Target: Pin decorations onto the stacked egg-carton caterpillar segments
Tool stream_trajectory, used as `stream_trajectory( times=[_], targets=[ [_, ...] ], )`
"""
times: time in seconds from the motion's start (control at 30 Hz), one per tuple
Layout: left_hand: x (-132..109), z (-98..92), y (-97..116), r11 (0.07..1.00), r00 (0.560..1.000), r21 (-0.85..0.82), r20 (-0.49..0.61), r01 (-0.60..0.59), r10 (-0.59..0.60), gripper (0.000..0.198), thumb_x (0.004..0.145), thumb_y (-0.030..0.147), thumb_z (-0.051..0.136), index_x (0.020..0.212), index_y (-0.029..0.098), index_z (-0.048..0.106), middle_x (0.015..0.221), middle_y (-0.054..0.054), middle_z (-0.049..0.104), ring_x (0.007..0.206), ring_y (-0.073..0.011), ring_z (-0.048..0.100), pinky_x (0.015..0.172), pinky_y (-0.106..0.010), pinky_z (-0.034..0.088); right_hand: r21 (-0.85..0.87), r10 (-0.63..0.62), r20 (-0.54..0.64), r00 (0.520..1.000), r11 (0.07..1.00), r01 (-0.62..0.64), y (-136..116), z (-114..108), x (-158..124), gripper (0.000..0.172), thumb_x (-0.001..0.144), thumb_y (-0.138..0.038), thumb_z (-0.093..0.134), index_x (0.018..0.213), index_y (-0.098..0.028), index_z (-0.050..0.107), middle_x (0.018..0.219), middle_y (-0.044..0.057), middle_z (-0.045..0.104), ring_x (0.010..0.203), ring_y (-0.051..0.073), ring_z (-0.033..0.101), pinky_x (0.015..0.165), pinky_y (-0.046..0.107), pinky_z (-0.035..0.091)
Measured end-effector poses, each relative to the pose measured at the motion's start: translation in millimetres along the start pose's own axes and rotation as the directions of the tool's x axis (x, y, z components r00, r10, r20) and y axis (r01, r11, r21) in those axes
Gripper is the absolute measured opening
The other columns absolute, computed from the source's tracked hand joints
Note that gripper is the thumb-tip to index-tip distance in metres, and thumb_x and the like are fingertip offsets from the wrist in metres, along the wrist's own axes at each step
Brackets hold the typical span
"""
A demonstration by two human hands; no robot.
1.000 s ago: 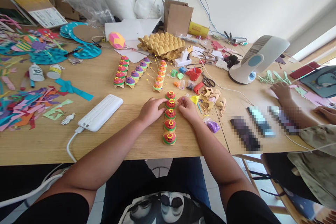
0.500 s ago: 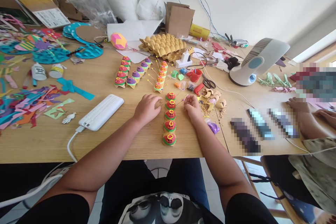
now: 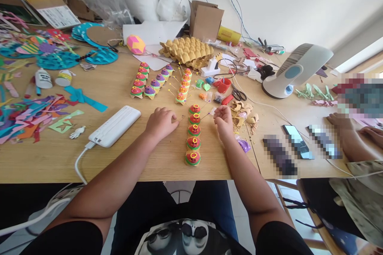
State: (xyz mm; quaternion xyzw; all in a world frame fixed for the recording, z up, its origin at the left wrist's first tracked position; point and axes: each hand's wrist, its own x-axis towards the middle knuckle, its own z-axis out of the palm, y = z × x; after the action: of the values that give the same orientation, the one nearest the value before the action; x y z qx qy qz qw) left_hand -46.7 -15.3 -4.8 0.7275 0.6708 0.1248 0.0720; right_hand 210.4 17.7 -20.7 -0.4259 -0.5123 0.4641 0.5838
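A row of red-and-green egg-carton craft pieces [image 3: 193,132] runs toward me on the wooden table [image 3: 149,159]. My left hand [image 3: 161,122] rests closed just left of the row, pinching a small bunch of thin pins [image 3: 181,118]. My right hand [image 3: 223,120] sits just right of the row, fingers pinched on a single thin pin [image 3: 207,114] that points at the second piece from the far end. Neither hand touches the pieces.
More decorated rows [image 3: 155,81] and an egg tray [image 3: 187,50] lie farther back. A white power bank [image 3: 115,126] with cable lies left, coloured paper scraps [image 3: 26,115] far left, a fan [image 3: 296,69] right. Another person's hand [image 3: 339,121] rests by phones [image 3: 297,141] on the right.
Both my hands have drawn back from the row of pieces, left hand leftward and right hand rightward, each now holding pins clear of the pieces.
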Motion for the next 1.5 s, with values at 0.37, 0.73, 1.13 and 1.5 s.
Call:
stream_trajectory(
  times=[0.37, 0.73, 1.13, 1.5],
  targets=[
    [6, 4.6, -9, 0.999, 0.999, -0.038, -0.034, -0.006, 0.005, 0.016, 0.088, 0.031, 0.063, 0.081, 0.022, 0.075, 0.096, -0.008, 0.077, 0.096, -0.0281, 0.066, 0.085, -0.039, 0.052, -0.065, 0.008, -0.030, 1.000, 0.998, -0.010, -8, 4, -4, 0.044, 0.055, -0.013, 0.049, 0.097, -0.025, 0.049, 0.100, 0.001, 0.053, 0.075, 0.013, 0.049, 0.055, 0.023, 0.034],
    [-3, -2.0, 2, 0.990, 0.996, 0.130, -0.062, -0.053, 0.061, 0.019, 0.089, 0.028, 0.060, 0.081, 0.021, 0.076, 0.093, -0.012, 0.075, 0.097, -0.0327, 0.066, 0.078, -0.043, 0.052, -0.178, -0.013, 0.012, 1.000, 0.984, 0.015, -15, 10, -9, 0.041, 0.059, -0.013, 0.049, 0.098, -0.026, 0.049, 0.091, 0.001, 0.050, 0.076, 0.015, 0.047, 0.054, 0.025, 0.034],
    [-6, -0.5, 3, 0.982, 0.999, 0.188, -0.039, -0.007, 0.015, 0.023, 0.093, 0.027, 0.055, 0.089, 0.016, 0.075, 0.100, -0.018, 0.073, 0.101, -0.0353, 0.064, 0.080, -0.044, 0.051, -0.242, -0.057, -0.009, 0.998, 0.969, 0.053, -8, 9, -7, 0.035, 0.064, -0.011, 0.050, 0.096, -0.025, 0.050, 0.094, 0.001, 0.053, 0.073, 0.015, 0.046, 0.058, 0.027, 0.034],
    [-8, -5.6, 9, 0.991, 0.957, 0.036, -0.258, -0.127, 0.132, 0.017, 0.098, 0.027, 0.053, 0.093, 0.018, 0.066, 0.099, -0.013, 0.069, 0.102, -0.0326, 0.059, 0.086, -0.044, 0.047, -0.445, -0.326, 0.015, 0.945, 0.844, 0.299, -18, 12, -16, 0.019, 0.086, -0.016, 0.057, 0.100, -0.026, 0.064, 0.100, 0.005, 0.057, 0.081, 0.018, 0.052, 0.066, 0.032, 0.044]
  ],
)
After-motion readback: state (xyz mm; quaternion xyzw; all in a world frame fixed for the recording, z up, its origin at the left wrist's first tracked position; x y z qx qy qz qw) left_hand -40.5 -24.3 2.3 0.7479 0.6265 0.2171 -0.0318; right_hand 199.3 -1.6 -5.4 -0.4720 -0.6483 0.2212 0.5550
